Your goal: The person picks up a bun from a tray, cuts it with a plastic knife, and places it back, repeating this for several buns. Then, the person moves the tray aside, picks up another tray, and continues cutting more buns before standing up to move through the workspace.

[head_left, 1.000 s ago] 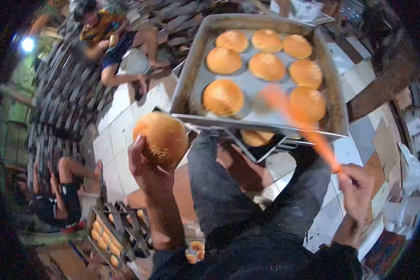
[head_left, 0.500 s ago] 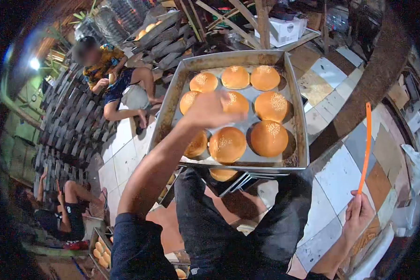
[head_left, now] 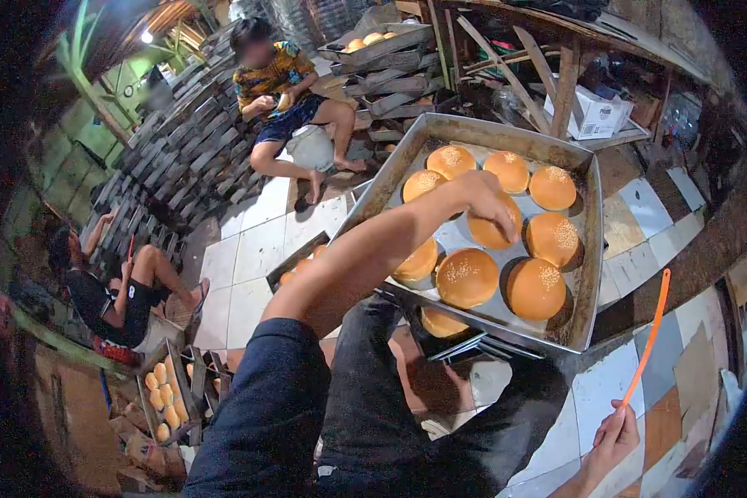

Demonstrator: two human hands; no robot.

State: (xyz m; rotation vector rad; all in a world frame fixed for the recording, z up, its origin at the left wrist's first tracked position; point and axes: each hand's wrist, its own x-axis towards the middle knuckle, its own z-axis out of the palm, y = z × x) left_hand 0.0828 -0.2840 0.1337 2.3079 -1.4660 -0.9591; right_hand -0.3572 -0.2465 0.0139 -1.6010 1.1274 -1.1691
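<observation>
The left hand (head_left: 483, 199) is curling half-open over a glossy bun (head_left: 493, 229) in the metal tray (head_left: 588, 207), its hold unclear. The right hand (head_left: 617, 435) is pinching a slim orange strip (head_left: 651, 332).

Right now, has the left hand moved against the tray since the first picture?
Yes. The left hand has gone from outside the near left corner of the tray, gripping a bun, to over the tray's middle.

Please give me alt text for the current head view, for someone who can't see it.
The wearer's left hand reaches over a metal tray of sesame-topped buns, its fingers at one near the middle; the right hand holds a thin orange strip. Two other people sit farther off to the left.
</observation>
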